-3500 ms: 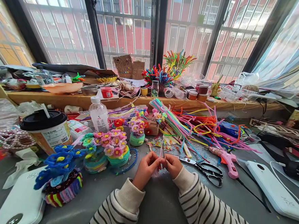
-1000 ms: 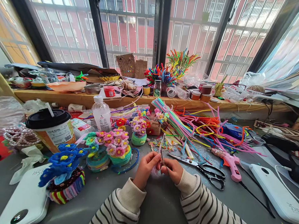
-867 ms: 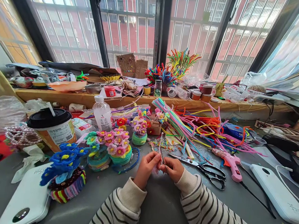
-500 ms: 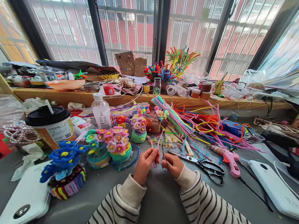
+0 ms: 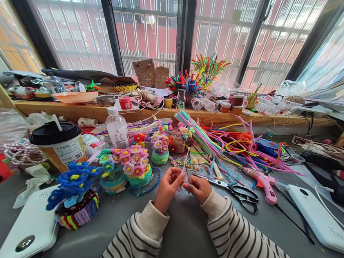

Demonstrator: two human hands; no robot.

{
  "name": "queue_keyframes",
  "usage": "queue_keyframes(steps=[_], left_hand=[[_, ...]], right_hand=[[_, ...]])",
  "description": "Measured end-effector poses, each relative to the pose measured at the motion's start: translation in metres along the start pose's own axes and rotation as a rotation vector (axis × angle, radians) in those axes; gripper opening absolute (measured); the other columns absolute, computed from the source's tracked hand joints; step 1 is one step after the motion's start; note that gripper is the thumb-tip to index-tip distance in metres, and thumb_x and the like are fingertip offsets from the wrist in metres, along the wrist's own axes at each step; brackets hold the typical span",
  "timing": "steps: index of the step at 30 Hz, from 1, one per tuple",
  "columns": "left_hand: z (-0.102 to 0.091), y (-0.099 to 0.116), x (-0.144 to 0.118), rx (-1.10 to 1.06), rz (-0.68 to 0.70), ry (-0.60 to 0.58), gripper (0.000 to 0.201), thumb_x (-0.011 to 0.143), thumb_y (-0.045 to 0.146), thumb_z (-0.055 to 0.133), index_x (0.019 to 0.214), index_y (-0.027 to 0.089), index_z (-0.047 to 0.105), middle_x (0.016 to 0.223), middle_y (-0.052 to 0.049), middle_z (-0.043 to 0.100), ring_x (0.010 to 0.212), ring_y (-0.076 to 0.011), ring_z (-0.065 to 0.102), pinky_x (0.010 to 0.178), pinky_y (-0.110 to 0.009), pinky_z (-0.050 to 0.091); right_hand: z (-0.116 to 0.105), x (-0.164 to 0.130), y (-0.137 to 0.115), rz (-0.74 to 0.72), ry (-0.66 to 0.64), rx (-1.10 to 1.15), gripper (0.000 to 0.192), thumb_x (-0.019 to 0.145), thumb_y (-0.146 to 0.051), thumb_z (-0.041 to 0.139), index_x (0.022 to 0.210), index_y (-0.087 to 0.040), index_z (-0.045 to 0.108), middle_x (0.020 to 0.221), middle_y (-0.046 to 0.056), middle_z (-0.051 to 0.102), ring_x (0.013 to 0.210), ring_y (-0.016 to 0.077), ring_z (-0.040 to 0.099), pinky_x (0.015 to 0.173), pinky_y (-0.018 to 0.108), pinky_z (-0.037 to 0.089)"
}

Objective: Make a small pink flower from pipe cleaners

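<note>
Nearest the camera, two striped knit sleeves with cream ribbed cuffs meet over the grey table (image 5: 182, 239). The left hand (image 5: 168, 187) and the right hand (image 5: 199, 188) sit close together, fingertips almost touching, both pinched shut on a thin pipe cleaner (image 5: 185, 167). It is a fuzzy, pale wire stem, held at its lower end between the two hands, and its long axis runs nearly upright, leaning slightly away from the person. The free end stands above the fingertips, so the stem lies up and forward from both grips; neither hand is clearly nearer to it.

Taking the pipe cleaner as the landmark: just right of it lie scissors (image 5: 238, 192) with steel blades and black loop handles, blades pointing back towards the hands. Further right is a pink plastic glue gun (image 5: 262, 182), then a flat white power bank (image 5: 318, 222). Left of it stand small round pots wound in soft yarn-like coils, topped with pink flowers (image 5: 132, 163), and further left a blue flower pot (image 5: 73, 189). Behind those are a paper cup with a black lid (image 5: 56, 144) and a clear plastic bottle (image 5: 117, 131). Beyond the stem, a loose heap of bright fuzzy stems (image 5: 226, 144) fans out, with a wooden shelf (image 5: 161, 114) behind.
</note>
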State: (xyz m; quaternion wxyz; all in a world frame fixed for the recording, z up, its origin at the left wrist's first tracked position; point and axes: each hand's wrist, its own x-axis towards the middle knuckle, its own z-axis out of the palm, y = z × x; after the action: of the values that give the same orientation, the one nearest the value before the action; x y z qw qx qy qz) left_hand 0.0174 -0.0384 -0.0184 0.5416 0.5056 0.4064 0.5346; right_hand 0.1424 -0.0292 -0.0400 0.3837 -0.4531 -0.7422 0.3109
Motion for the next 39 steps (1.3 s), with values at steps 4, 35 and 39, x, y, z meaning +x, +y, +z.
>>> queue_keyframes(steps=[4, 35, 39], left_hand=[[-0.0006, 0.0006, -0.0012, 0.084, 0.049, 0.046, 0.022, 0.061, 0.034, 0.054, 0.062, 0.014, 0.046, 0.055, 0.001, 0.052, 0.049, -0.0087, 0.046, 0.047, -0.020, 0.035], [-0.0008, 0.0022, -0.0016, 0.067, 0.018, -0.116, 0.020, 0.070, 0.031, 0.044, 0.059, 0.014, 0.046, 0.052, 0.004, 0.042, 0.049, -0.0059, 0.037, 0.048, -0.017, 0.029], [-0.0017, 0.0002, -0.0011, 0.078, 0.020, -0.124, 0.021, 0.069, 0.032, 0.045, 0.058, 0.014, 0.046, 0.053, 0.004, 0.041, 0.049, -0.0057, 0.036, 0.048, -0.017, 0.029]], right_hand=[[-0.0009, -0.0004, -0.0006, 0.028, 0.014, 0.014, 0.045, 0.063, -0.058, 0.039, 0.045, -0.018, 0.029, 0.039, -0.005, 0.030, 0.040, 0.0060, 0.028, 0.039, 0.019, 0.022], [0.0047, -0.0010, 0.0064, -0.082, -0.137, 0.134, 0.053, 0.065, -0.065, 0.023, 0.052, -0.016, 0.038, 0.048, -0.001, 0.040, 0.046, 0.0080, 0.036, 0.044, 0.021, 0.028], [0.0037, -0.0006, 0.0046, -0.038, -0.105, 0.111, 0.051, 0.064, -0.064, 0.029, 0.049, -0.016, 0.037, 0.047, -0.002, 0.040, 0.045, 0.0077, 0.034, 0.044, 0.021, 0.027]])
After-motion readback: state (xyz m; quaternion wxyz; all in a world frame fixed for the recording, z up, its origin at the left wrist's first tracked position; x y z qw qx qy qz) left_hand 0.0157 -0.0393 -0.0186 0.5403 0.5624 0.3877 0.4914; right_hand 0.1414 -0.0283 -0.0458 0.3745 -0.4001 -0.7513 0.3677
